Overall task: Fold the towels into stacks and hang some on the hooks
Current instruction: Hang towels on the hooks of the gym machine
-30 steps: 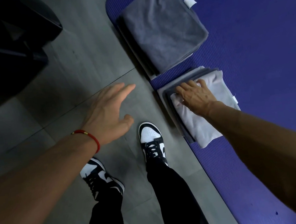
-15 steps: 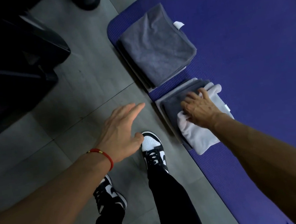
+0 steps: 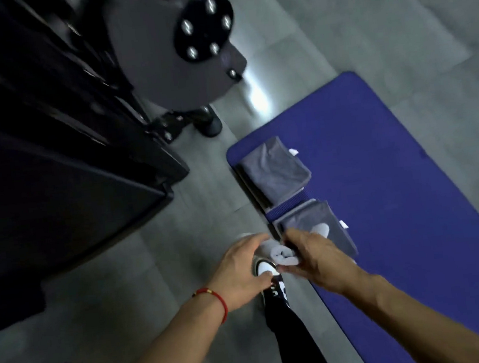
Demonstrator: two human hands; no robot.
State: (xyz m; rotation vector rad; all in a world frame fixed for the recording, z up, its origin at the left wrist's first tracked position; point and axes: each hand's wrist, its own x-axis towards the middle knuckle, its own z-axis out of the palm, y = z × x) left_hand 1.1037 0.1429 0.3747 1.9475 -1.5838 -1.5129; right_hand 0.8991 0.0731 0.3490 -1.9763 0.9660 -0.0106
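Both hands grip a bunched light-grey cloth towel (image 3: pixel 281 254) above floor: left hand (image 3: pixel 243 272) at 9 o'clock, right hand (image 3: pixel 314 257) at 3. Folded dark-grey towel stacks (image 3: pixel 275 171) on blue foam mat (image 3: pixel 396 194), approx. 1 o'clock.

Dim, motion-blurred wide-angle view; glare patch on floor (image 3: pixel 256 96).

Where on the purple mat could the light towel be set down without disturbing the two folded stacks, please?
The purple mat is bare to the right of the far stack and near stack, out to its right edge. Its left edge is crowded: both stacks sit there, with the right hand and left hand holding the light towel nearby.
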